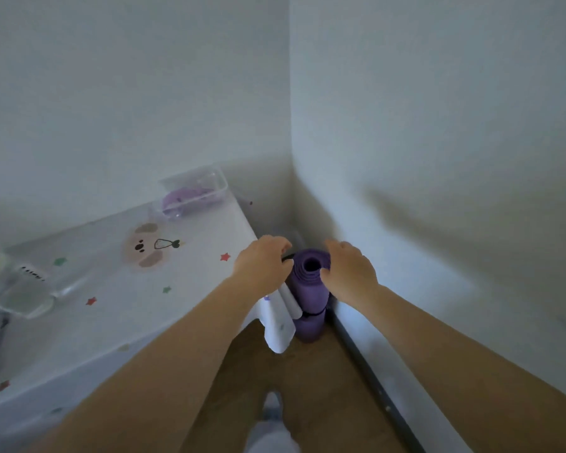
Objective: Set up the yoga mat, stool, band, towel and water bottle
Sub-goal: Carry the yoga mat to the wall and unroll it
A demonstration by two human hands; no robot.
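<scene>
A rolled purple yoga mat [308, 291] stands upright on the floor in the room's corner, with a black strap around its lower part. My left hand [262, 261] is at the left side of the mat's top end, fingers curled around it. My right hand [349, 266] is at the right side of the top, thumb touching the roll. A purple band [187, 198] lies inside a clear plastic box [221, 184] at the far end of the table. A clear water bottle [30, 289] lies on the table at the left.
A table with a white cartoon-print cloth [118, 305] stands to the left, its cloth corner hanging beside the mat. White walls meet in the corner behind the mat. A dark baseboard [370, 371] runs along the right wall. The floor is brown wood.
</scene>
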